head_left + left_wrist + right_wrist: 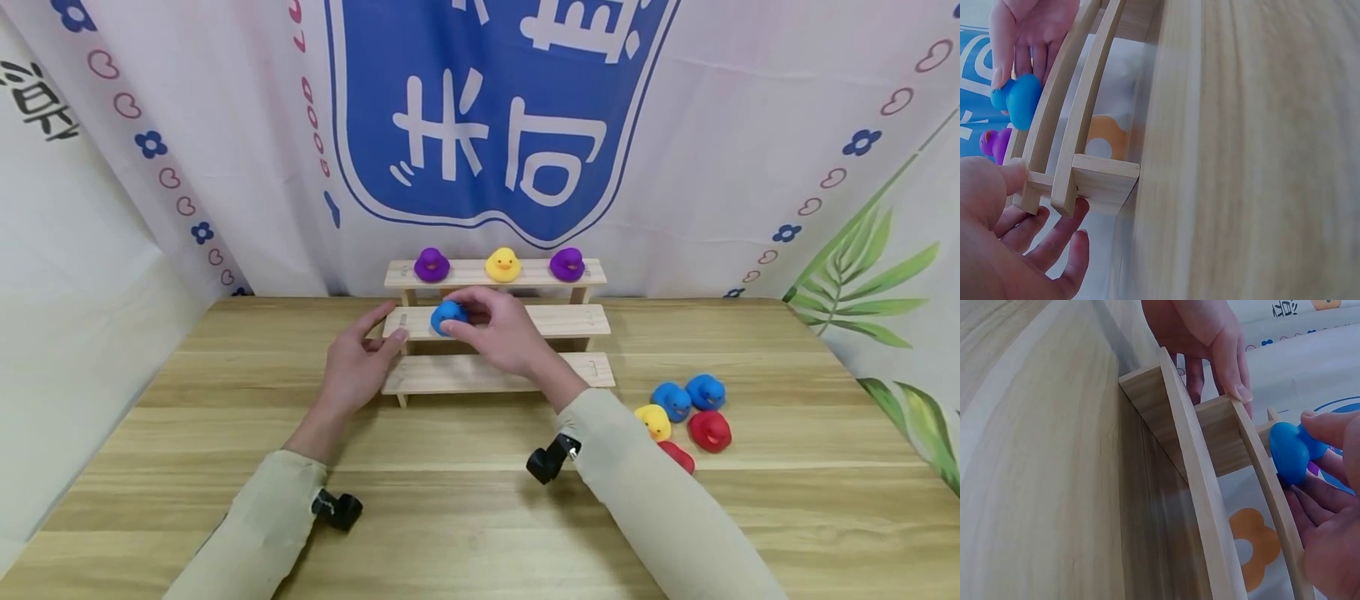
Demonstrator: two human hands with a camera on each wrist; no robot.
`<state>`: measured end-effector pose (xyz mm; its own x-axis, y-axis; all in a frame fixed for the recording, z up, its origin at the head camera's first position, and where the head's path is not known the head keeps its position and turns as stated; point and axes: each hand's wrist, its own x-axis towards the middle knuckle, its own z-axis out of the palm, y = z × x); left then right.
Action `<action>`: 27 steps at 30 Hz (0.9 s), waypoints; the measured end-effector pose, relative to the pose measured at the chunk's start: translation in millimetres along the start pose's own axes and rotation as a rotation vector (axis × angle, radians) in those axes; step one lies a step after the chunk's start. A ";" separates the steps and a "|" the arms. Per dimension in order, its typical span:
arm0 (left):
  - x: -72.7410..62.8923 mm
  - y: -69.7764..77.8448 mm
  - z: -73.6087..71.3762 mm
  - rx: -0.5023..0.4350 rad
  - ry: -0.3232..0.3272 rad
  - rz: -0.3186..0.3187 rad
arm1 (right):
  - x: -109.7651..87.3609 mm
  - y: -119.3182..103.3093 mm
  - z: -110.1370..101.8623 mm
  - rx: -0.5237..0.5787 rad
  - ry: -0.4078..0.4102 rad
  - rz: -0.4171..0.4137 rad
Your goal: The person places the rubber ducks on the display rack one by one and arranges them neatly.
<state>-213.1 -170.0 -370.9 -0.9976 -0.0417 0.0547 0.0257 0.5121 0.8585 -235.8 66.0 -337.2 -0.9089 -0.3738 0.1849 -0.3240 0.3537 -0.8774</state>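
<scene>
One wood-grain table (465,525): lay beneath both forearms and bore the stand.
Pale wooden three-tier stand (450,377): stood toward the table's back; it looked light, so a bump might have shifted it.
Left hand (356,367): held the stand's left end between thumb and fingers; an uneven pull could have skewed the boards.
Right hand (504,332): narrow grip, pinching one blue, rounded, rubber-like duck (447,317).
Loose ducks: two blue (706,392), two red (709,432) and one yellow (654,422) lay right of the stand.
Top-tier ducks: purple (431,265), yellow (503,265), purple (567,265); the right knuckles, if raised carelessly, could have knocked them.
Pinched duck: at the middle tier's left part, contact unclear; released off-centre, it could have rolled off.
</scene>
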 end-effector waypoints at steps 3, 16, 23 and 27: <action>0.6 0.2 0.5 0.003 -0.003 0.005 | 2.9 -1.2 1.2 -0.016 -0.013 0.002; 3.3 0.2 1.0 0.002 -0.008 0.001 | 9.8 -7.6 7.9 -0.045 -0.033 0.016; -0.5 0.4 0.2 0.007 -0.013 0.000 | 10.9 -10.4 14.1 -0.062 -0.037 0.027; -0.1 0.6 0.3 0.012 -0.006 0.002 | 12.0 -11.8 15.0 -0.069 -0.041 0.029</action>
<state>-213.0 -169.4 -370.5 -0.9979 -0.0353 0.0536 0.0273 0.5221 0.8525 -238.9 44.4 -331.3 -0.9073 -0.3965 0.1401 -0.3159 0.4227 -0.8494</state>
